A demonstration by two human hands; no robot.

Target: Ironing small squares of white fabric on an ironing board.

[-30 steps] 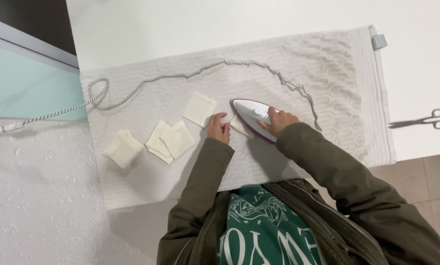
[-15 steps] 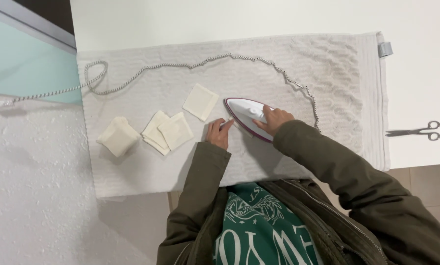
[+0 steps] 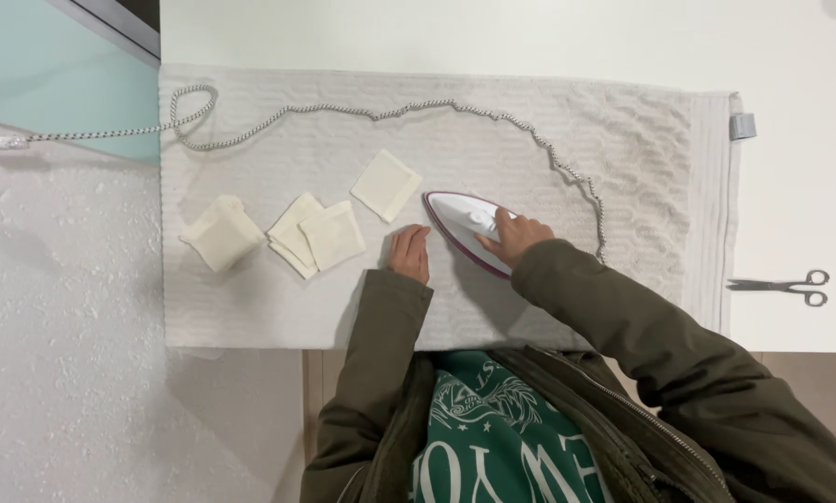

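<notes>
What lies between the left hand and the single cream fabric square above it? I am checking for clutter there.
In the head view, only bare white towel separates the left hand from the cream square; the iron sits off to the right.

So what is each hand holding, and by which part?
The right hand grips the white, purple-edged iron by its top handle; the left hand lies flat, holding nothing.

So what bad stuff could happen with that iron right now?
The left hand rests flat on the towel right beside the iron that the right hand grips, so a slip might burn its fingers. The cord loops across the towel and could snag, perhaps tugging the iron.
</notes>
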